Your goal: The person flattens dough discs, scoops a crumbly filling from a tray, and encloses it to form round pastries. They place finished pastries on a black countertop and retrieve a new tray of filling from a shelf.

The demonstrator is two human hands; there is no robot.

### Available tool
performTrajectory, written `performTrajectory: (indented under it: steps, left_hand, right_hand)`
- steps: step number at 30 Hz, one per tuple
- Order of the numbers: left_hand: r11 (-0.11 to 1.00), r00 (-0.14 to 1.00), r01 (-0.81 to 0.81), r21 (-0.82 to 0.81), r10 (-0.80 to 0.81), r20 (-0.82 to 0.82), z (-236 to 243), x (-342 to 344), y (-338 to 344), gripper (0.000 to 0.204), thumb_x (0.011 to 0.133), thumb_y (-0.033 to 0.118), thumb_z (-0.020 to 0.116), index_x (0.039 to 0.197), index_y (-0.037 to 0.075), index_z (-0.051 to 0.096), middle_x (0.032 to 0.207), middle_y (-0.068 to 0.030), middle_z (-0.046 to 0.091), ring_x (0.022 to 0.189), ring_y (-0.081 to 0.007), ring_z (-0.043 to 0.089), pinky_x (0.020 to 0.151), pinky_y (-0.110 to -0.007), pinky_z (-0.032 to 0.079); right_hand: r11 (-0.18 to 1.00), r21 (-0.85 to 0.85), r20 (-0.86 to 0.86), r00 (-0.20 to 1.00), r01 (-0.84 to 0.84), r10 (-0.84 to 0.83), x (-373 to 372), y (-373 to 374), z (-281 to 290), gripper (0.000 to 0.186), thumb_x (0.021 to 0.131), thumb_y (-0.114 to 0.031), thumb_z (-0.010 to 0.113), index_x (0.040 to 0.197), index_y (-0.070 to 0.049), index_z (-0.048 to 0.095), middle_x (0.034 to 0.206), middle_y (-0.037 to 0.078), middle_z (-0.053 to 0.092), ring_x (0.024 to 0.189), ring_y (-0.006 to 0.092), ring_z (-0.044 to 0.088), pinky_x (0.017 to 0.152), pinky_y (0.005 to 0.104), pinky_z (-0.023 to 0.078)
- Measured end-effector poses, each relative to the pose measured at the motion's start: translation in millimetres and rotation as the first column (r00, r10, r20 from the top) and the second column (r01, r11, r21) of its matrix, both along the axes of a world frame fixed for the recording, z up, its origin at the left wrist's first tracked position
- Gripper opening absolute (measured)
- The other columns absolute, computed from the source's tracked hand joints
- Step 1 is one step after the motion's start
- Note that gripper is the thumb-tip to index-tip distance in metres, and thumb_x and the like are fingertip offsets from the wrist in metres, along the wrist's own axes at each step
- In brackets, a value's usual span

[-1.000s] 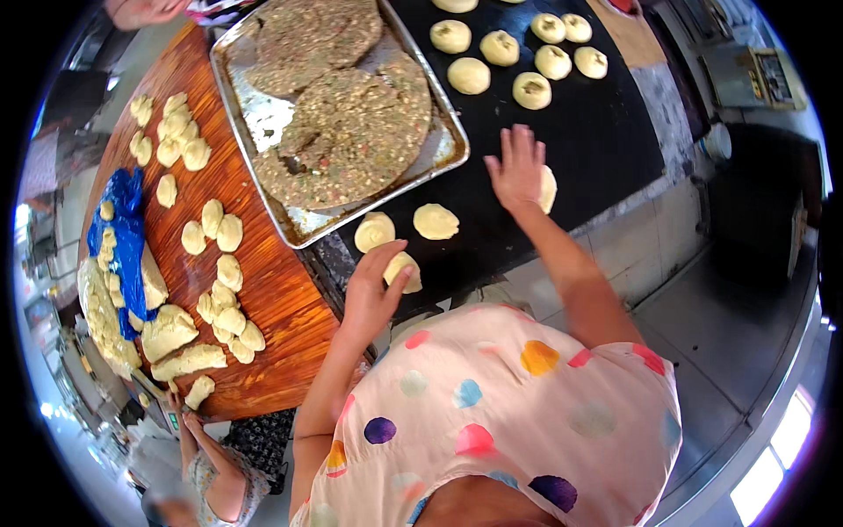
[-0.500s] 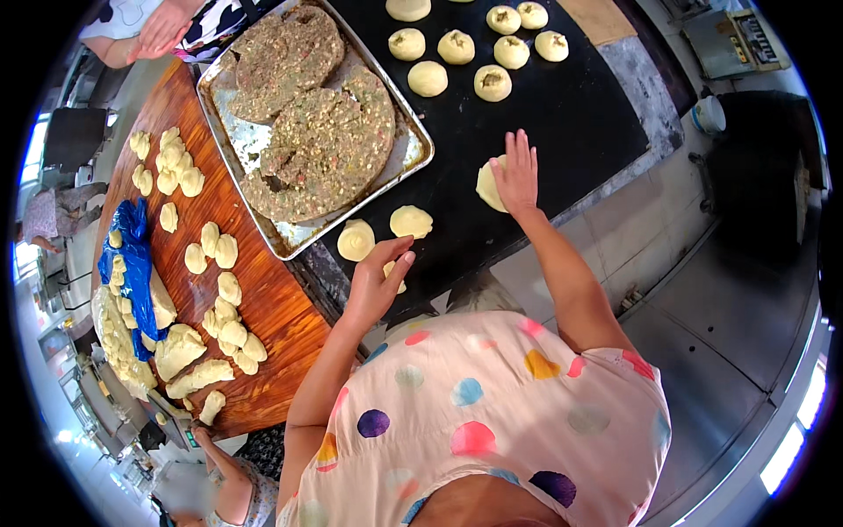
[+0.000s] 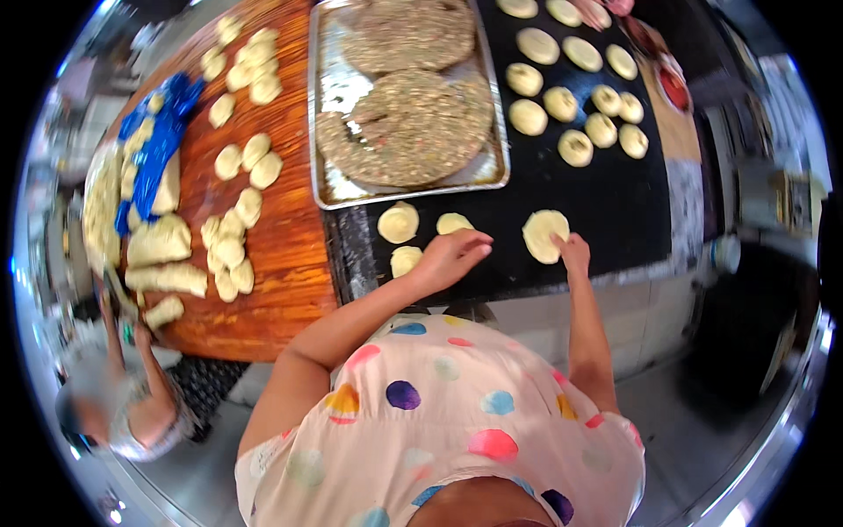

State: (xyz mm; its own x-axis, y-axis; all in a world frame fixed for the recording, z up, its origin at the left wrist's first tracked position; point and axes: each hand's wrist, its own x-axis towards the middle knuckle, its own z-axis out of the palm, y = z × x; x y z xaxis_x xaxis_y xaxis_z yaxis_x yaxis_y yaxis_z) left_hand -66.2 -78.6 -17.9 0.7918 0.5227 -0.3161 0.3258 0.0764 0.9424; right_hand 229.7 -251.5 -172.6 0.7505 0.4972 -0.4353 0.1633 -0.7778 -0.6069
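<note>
On the black work surface lies a flattened round of dough (image 3: pixel 541 234), pale and thin. My right hand (image 3: pixel 575 254) is at its right edge, with the fingers closed on the rim. To the left, my left hand (image 3: pixel 457 254) hovers low over the surface with its fingers loosely bent and apart, holding nothing. Just beyond it sits a small dough piece (image 3: pixel 452 222), partly covered by the fingers. Two more dough pieces are nearby: a dough round (image 3: pixel 399 222) and a smaller dough piece (image 3: pixel 405 260) beside my left wrist.
A metal tray (image 3: pixel 413 195) bears two big slabs of seeded filling (image 3: pixel 421 132). Several filled dough balls (image 3: pixel 575 147) sit at the far right, near another person's hand (image 3: pixel 594 14). Dough lumps (image 3: pixel 230 250) and a blue plastic bag (image 3: pixel 167 162) cover the wooden table (image 3: pixel 290 303); a co-worker (image 3: pixel 145 408) stands lower left.
My right hand, earlier flat on the dough round, now grasps its right edge. The dough shows wider and flatter. My left hand stays near the small pieces. The whole view has turned.
</note>
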Motion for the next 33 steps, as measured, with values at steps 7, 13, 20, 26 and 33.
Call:
performTrajectory:
  steps: [7, 13, 20, 26, 33]
  left_hand:
    - [0.695, 0.907, -0.360, -0.622, 0.417, -0.058, -20.9, -6.6, -18.7, 0.069, 0.087, 0.045, 0.066, 0.139, 0.005, 0.042, 0.135, -0.0097, 0.048, 0.125, -0.0187, 0.047, 0.102, -0.036, 0.039]
    - [0.353, 0.595, -0.346, -0.869, 0.799, 0.088, -6.9, -93.8, 31.7, 0.044, 0.093, 0.031, 0.062, 0.122, -0.001, 0.054, 0.115, -0.0117, 0.063, 0.104, -0.0227, 0.064, 0.094, -0.040, 0.051]
    - [0.151, 0.299, -0.594, -0.790, 0.953, -0.042, -9.6, -189.5, 31.9, 0.038, 0.092, 0.021, 0.065, 0.121, -0.002, 0.054, 0.113, -0.0121, 0.063, 0.102, -0.0227, 0.064, 0.090, -0.038, 0.052]
    - [0.046, 0.169, -0.444, -0.895, 0.985, -0.033, -18.4, -244.0, -0.2, 0.046, 0.093, 0.025, 0.062, 0.130, 0.001, 0.048, 0.125, -0.0134, 0.058, 0.115, -0.0257, 0.058, 0.100, -0.045, 0.046]
    - [-0.018, 0.090, -0.436, -0.900, 0.994, -0.063, -30.5, -281.2, -21.5, 0.047, 0.090, 0.023, 0.066, 0.128, 0.001, 0.049, 0.122, -0.0118, 0.059, 0.113, -0.0238, 0.058, 0.096, -0.042, 0.048]
  right_hand:
    - [0.926, 0.291, 0.027, 0.969, -0.241, 0.244, -125.7, 60.0, 129.1, 0.022, 0.080, -0.014, 0.075, 0.092, -0.001, 0.063, 0.087, 0.008, 0.065, 0.069, 0.0152, 0.063, 0.069, 0.0297, 0.053]
    - [0.685, 0.619, -0.111, 0.821, -0.383, 0.560, -217.2, 173.5, 198.7, 0.022, 0.089, -0.014, 0.067, 0.106, 0.000, 0.063, 0.107, 0.011, 0.064, 0.094, 0.0184, 0.065, 0.079, 0.0310, 0.054]
    - [0.385, 0.275, 0.412, 0.470, -0.881, 0.780, -262.3, 397.0, 137.3, 0.037, 0.082, -0.029, 0.067, 0.107, -0.002, 0.063, 0.102, 0.019, 0.066, 0.094, 0.0308, 0.065, 0.080, 0.0382, 0.052]
    - [0.379, -0.360, 0.065, 0.382, -0.853, 0.922, -283.4, 488.0, 71.6, 0.065, 0.071, -0.041, 0.071, 0.118, 0.001, 0.058, 0.112, 0.018, 0.064, 0.102, 0.0295, 0.062, 0.082, 0.0387, 0.052]
    - [0.405, -0.468, -0.328, 0.580, -0.786, 0.746, -276.1, 485.3, 61.6, 0.080, 0.064, -0.046, 0.073, 0.132, -0.009, 0.052, 0.140, 0.018, 0.047, 0.111, 0.0384, 0.057, 0.082, 0.0572, 0.051]
